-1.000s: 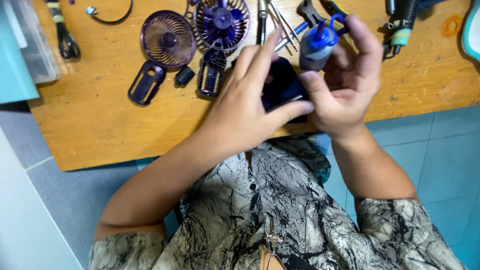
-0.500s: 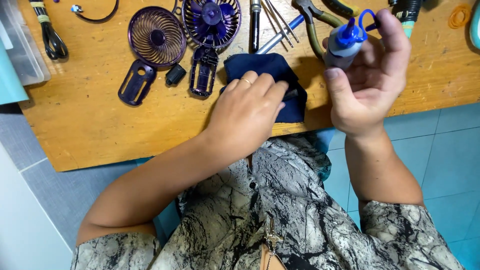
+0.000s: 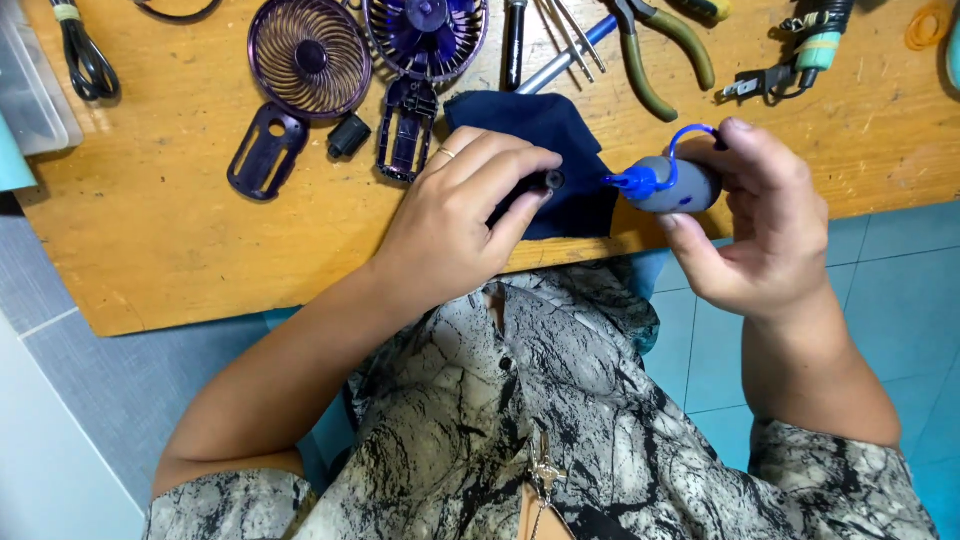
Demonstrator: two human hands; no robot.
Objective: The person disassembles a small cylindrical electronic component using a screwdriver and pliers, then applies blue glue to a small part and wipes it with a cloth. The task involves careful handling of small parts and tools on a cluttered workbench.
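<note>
My left hand [image 3: 455, 225] pinches a small dark cylindrical part [image 3: 547, 181] over a dark blue cloth [image 3: 560, 135] on the wooden table [image 3: 180, 250]. My right hand [image 3: 765, 215] grips a small grey squeeze bottle [image 3: 680, 185] with a blue nozzle, tipped sideways. The nozzle tip points at the dark part, almost touching it. A blue cap loop hangs from the bottle's neck.
Purple fan pieces lie at the back: a round grille [image 3: 308, 57], a fan head with blades [image 3: 427, 30], a handle shell [image 3: 266, 150] and a small black block [image 3: 349, 135]. Pliers [image 3: 665, 55], tweezers [image 3: 570, 35], a plug with cord [image 3: 790, 60] and a coiled cable [image 3: 85, 55] lie about.
My right hand has tipped the bottle from upright to sideways and brought its nozzle left to the part. My left hand lifted off the cloth and now pinches the small dark part.
</note>
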